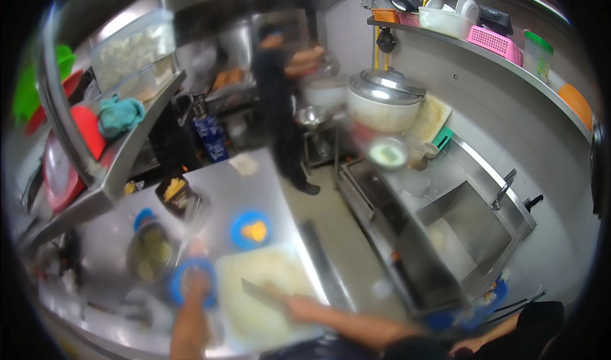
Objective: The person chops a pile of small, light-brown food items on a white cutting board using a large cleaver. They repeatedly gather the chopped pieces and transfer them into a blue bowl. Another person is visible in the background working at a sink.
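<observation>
My right hand (305, 307) grips a kitchen knife (262, 294), its blade pointing left above a white cutting board (258, 322). Small brownish bits, too blurred to name, lie by the blade. To the left, my left hand (195, 283) reaches into a blue bowl (175, 286); its fingers are blurred, and whether they hold anything cannot be told. Beyond the board stands a blue plate (236, 231) with yellow pieces (256, 231) on it. A metal pot (149, 252) with pale yellowish contents is left of my left hand.
A dark container with yellow food (174, 190) and a white cloth or paper (243, 164) lie farther back on the steel table. A co-worker (274, 93) stands beyond it. Right of the aisle are a sink (470, 236) and a large lidded pot (382, 105). Another person's hand (470, 345) shows lower right.
</observation>
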{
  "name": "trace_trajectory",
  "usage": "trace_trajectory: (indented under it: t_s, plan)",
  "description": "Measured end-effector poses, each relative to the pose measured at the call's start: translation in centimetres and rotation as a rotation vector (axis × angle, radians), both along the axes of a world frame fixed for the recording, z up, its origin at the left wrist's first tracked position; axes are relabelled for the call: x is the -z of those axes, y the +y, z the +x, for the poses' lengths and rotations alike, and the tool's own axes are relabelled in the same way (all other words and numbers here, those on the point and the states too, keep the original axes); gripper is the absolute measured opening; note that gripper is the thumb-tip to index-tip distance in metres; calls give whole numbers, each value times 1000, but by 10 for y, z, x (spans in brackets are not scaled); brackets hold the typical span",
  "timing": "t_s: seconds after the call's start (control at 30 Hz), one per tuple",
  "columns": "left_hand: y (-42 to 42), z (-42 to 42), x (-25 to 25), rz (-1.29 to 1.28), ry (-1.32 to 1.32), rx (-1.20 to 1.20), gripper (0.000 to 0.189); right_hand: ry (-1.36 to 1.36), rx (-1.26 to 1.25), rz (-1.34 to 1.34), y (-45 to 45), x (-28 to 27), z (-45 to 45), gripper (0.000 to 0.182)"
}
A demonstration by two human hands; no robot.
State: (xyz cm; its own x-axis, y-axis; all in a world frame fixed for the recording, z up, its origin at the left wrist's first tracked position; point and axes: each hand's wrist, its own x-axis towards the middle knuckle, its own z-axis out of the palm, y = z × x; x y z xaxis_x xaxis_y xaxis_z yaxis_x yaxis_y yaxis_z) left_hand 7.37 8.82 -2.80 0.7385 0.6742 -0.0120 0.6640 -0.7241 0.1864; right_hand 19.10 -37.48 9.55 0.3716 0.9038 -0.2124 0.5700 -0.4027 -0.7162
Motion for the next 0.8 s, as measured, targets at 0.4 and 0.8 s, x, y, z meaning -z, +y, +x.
trace_trajectory:
  t_s: [0.4, 0.8]
  plan:
    - [-4, -14, 5, -19, 21, -17, 23, 1, -65, -4, 7, 14, 6, 33]
    - [-2, -23, 1, -76, 23, -6, 28, 57, -144, -79, -10, -2, -16, 33]
